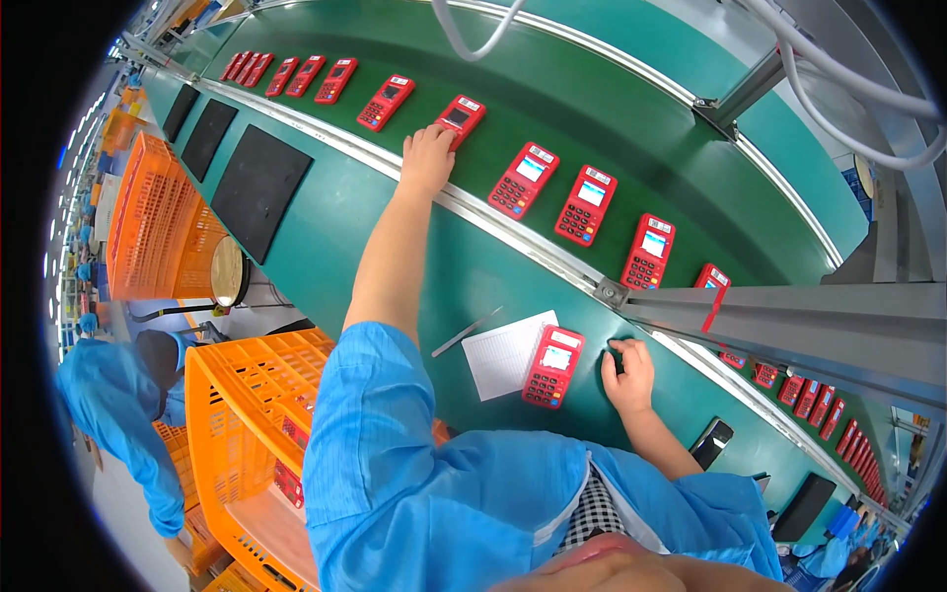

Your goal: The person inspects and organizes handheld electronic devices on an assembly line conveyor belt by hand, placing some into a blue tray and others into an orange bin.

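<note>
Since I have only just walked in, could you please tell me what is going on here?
A person in blue has the left hand on a dark-screened red terminal on the green belt; whether it grips is unclear. The right hand, holding nothing, is at the bench, beside a lit red terminal that lies partly over a white sheet. Other red terminals line the belt.

Red keypad terminals, green belt: nine from the far-left cluster to the metal beam, the ninth part-hidden; cluster and row beyond, uncounted. Same, tabletop: one. Paper sheets: one. Slim tools: one. Black mats: three. Orange crates: several, overlapping. Person's hands: two, left hand, right hand.
</note>
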Demonstrator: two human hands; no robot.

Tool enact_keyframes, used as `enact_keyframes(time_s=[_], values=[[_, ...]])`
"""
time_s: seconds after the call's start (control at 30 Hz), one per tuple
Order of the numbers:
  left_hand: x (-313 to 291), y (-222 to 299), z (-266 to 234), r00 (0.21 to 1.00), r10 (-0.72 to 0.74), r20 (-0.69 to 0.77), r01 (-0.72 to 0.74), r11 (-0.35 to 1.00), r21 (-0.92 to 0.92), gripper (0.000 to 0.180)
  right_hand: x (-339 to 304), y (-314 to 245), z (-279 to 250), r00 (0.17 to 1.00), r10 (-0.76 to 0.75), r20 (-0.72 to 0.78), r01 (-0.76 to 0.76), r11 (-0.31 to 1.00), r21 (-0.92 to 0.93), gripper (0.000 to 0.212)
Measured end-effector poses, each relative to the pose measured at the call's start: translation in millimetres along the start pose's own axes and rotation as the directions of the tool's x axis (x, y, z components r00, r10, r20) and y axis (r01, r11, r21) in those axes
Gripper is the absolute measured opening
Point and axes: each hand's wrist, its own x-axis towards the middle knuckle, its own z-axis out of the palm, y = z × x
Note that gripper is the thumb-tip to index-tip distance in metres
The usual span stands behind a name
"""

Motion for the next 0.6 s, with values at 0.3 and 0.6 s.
enact_keyframes(time_s=[0.3, 0.6], values=[[4, 7, -10, 0.998, 0.032, 0.048, -0.038, 0.99, 0.135, 0.036, 5, -6, 5, 1.0, 0.017, 0.003, -0.017, 1.0, -0.016, 0.018], [6, 2, -6, 0.993, -0.018, 0.116, 0.003, 0.991, 0.135, 0.04, 10, -11, 14, 0.999, -0.021, -0.033, 0.02, 0.999, -0.032, 0.017]])
